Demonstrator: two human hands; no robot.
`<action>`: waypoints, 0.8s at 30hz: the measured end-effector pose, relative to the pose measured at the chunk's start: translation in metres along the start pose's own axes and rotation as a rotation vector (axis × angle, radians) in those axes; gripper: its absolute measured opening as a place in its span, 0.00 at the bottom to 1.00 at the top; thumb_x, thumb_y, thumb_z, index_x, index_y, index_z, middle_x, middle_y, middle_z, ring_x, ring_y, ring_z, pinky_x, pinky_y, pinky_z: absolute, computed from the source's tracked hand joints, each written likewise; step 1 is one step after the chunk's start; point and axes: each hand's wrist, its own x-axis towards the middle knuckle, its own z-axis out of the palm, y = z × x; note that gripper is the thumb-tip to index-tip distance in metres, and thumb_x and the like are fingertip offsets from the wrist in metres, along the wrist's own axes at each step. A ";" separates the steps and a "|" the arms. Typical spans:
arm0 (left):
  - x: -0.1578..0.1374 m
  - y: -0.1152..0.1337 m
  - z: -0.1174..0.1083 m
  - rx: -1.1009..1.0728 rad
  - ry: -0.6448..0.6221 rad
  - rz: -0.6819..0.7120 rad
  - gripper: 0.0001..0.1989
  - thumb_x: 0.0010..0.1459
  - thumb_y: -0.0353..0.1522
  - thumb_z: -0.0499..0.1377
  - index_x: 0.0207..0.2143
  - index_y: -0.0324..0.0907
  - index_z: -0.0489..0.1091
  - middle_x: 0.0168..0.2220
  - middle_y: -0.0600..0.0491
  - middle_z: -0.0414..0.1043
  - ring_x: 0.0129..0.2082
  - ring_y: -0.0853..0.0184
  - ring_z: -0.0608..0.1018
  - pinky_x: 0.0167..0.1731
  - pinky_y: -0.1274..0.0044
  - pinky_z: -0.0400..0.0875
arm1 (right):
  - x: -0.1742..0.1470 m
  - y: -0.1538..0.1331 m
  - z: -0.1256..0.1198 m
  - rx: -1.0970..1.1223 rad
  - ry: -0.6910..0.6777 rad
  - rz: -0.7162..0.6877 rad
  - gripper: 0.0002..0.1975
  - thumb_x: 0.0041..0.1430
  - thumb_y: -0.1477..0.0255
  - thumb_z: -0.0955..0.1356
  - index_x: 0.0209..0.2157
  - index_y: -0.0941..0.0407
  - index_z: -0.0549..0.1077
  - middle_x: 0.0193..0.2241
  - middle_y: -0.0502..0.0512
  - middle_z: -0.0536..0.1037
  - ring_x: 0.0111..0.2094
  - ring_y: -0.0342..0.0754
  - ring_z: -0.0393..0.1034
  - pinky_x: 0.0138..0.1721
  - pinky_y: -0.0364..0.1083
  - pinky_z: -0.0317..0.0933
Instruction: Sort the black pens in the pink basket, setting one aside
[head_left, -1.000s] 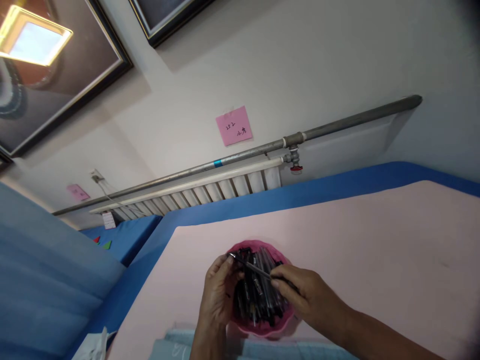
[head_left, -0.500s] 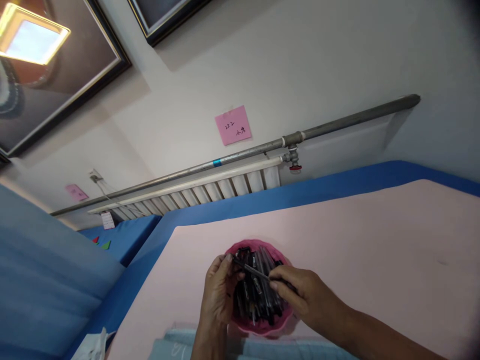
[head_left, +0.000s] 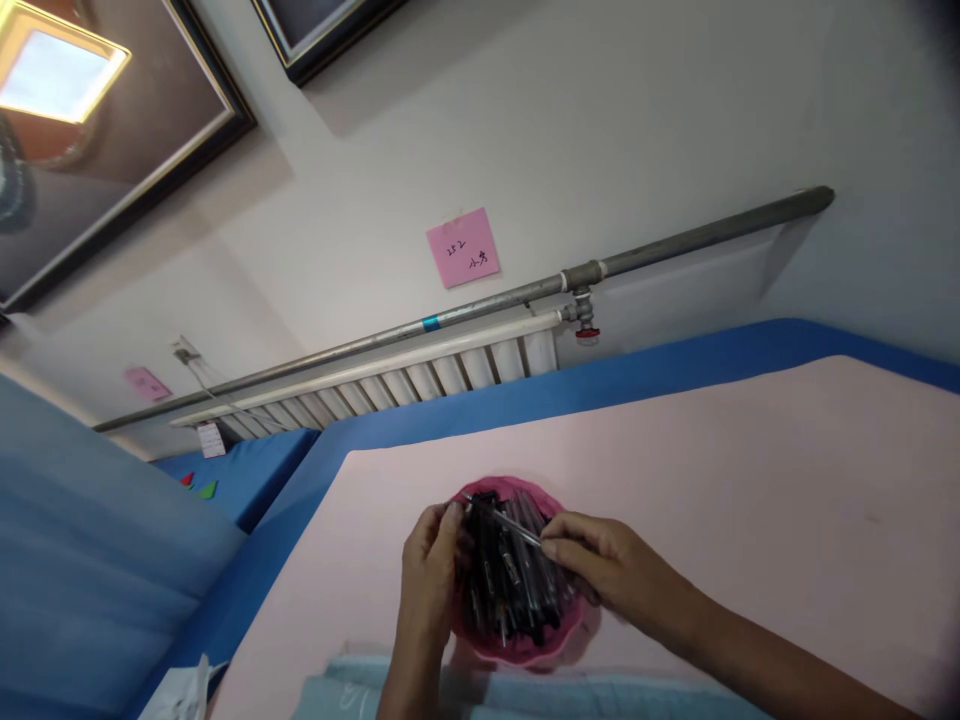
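Note:
A pink scalloped basket [head_left: 517,657] full of black and clear pens [head_left: 510,570] sits on the pale pink tabletop, between my hands. Over its far part, my right hand [head_left: 607,565] pinches a slim clear-barrelled pen [head_left: 517,527] that slants up to the left. The pen's far end reaches the fingertips of my left hand [head_left: 433,560] at the basket's left rim. Those fingers are closed on a small black piece [head_left: 470,508] that looks like a pen cap, mostly hidden. I cannot tell whether pen and cap touch.
Light blue cloth [head_left: 480,692] lies along the near edge. A blue border [head_left: 600,385] rings the pink surface. Behind stand a white radiator [head_left: 420,380] and a metal pipe [head_left: 495,303]. A blue curtain [head_left: 90,560] hangs at left, with white packaging [head_left: 180,692] below it.
The pen has shifted up and left, its thin end now beside my left fingertips. My right fingers have curled further around it. The basket stays put.

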 end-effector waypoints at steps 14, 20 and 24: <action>-0.009 0.004 0.000 1.162 -0.137 0.064 0.09 0.48 0.37 0.57 0.26 0.41 0.72 0.32 0.47 0.71 0.31 0.61 0.72 0.30 0.75 0.58 | 0.001 -0.009 -0.003 -0.045 0.116 -0.037 0.08 0.52 0.67 0.63 0.25 0.57 0.69 0.15 0.43 0.60 0.16 0.37 0.50 0.16 0.38 0.45; -0.007 0.001 -0.004 1.084 -0.147 0.071 0.06 0.46 0.33 0.57 0.20 0.41 0.69 0.28 0.49 0.70 0.29 0.63 0.71 0.27 0.75 0.57 | 0.003 -0.005 -0.003 -0.067 0.125 -0.062 0.09 0.52 0.67 0.63 0.25 0.57 0.69 0.17 0.45 0.62 0.19 0.39 0.53 0.20 0.39 0.49; -0.003 0.002 -0.012 0.650 -0.104 -0.037 0.07 0.46 0.33 0.57 0.19 0.41 0.66 0.21 0.54 0.66 0.23 0.67 0.69 0.24 0.78 0.58 | 0.003 -0.004 -0.004 -0.096 0.103 -0.066 0.10 0.52 0.66 0.63 0.26 0.57 0.70 0.20 0.47 0.65 0.23 0.41 0.57 0.23 0.40 0.52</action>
